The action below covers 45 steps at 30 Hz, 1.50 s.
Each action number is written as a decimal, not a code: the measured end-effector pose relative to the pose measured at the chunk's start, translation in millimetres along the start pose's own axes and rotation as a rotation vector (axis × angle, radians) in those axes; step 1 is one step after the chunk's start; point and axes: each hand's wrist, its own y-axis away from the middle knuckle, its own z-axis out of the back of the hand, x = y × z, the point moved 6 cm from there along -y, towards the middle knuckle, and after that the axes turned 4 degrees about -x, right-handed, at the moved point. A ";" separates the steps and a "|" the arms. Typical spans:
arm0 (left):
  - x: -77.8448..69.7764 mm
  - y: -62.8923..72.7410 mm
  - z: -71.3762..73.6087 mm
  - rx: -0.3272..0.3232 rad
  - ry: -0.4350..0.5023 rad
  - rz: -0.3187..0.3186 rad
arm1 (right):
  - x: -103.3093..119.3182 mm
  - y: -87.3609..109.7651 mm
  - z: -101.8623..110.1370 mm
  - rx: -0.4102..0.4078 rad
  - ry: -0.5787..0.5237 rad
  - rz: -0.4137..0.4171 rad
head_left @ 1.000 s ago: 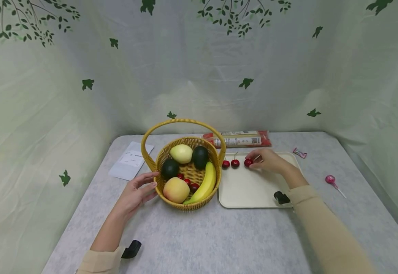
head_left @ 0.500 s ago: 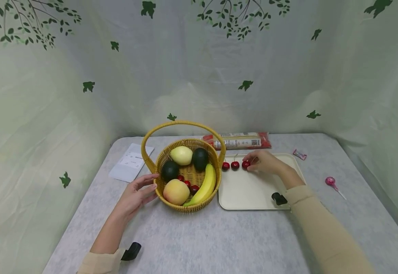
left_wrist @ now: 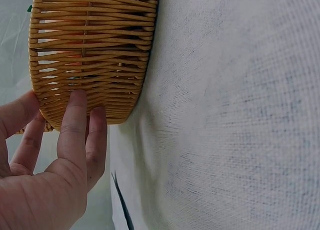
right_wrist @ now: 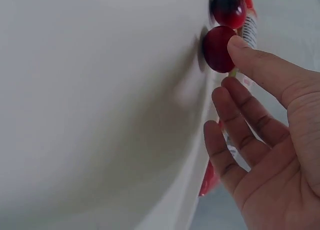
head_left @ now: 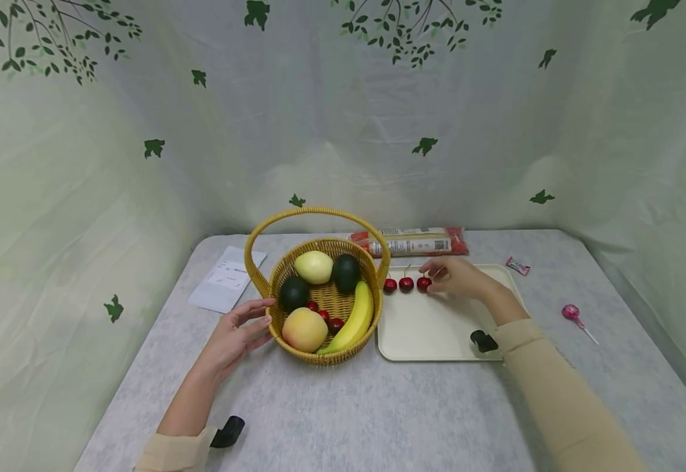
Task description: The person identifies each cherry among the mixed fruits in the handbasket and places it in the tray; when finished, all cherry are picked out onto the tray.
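Three red cherries stand in a row at the back left of a cream tray [head_left: 437, 328] in the head view. My right hand [head_left: 457, 278] is at the rightmost cherry [head_left: 423, 284]. In the right wrist view its thumb tip overlaps that cherry [right_wrist: 219, 49], while the other fingers spread loosely below the stem. Left of the tray stands a yellow wicker basket [head_left: 325, 359] with a tall handle. It contains a banana [head_left: 351, 321], a peach [head_left: 304, 330], a pale yellow fruit, two dark green fruits and several cherries. Against the basket's left wall rest the relaxed fingers of my left hand [head_left: 233, 341].
Behind the tray lies a long red-and-clear packet [head_left: 416, 242]. A small wrapped candy [head_left: 517, 265] and a pink lollipop [head_left: 572, 313] lie to the tray's right. White paper [head_left: 221, 278] lies left of the basket. Leaf-patterned curtains [head_left: 331, 118] surround the table.
The rightmost cherry has moved slightly left on the tray, closer to the other two, with my right hand following and its fingers now looser. My left hand stays at the basket.
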 end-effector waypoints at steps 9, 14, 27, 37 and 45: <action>0.4 -1.6 -0.8 0.006 0.006 -0.007 | 17.4 7.3 24.9 0.022 0.055 0.021; -0.8 -1.8 -0.8 0.001 0.004 -0.005 | 40.3 15.5 40.0 0.015 0.081 0.066; -0.7 -1.5 0.3 -0.002 0.007 -0.002 | 141.2 35.8 27.7 0.233 0.101 0.158; 0.5 -1.2 1.1 0.002 0.020 0.000 | 200.8 30.6 -8.9 0.326 0.142 0.300; 1.1 -1.7 0.6 0.001 0.007 0.002 | 217.3 13.1 -32.5 0.382 0.191 0.267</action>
